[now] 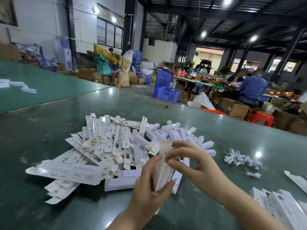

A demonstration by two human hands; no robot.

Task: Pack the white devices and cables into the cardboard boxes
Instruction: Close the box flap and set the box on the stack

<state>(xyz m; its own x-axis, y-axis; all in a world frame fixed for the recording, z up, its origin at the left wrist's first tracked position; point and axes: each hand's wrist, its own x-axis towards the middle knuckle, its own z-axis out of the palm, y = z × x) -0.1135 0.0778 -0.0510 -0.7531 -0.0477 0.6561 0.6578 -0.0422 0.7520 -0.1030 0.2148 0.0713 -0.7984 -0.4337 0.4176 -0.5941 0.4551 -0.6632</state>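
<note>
My left hand [150, 183] grips a narrow white cardboard box [162, 175] upright above the green table [49, 130]. My right hand [187, 156] pinches the box's open top flap [166, 145]. Behind my hands lies a heap of flat printed boxes [103, 146] and, to its right, a pile of white bar-shaped devices [174, 133]. One long white device [121, 181] lies just left of my left hand. A bundle of coiled white cables [240, 159] sits at the right. What is inside the held box is hidden.
Packed white boxes [282, 206] lie in a row at the lower right. A few white pieces [18, 86] rest on the far left table. Blue crates [166, 90], brown cartons and seated workers [252, 88] fill the floor beyond the table edge.
</note>
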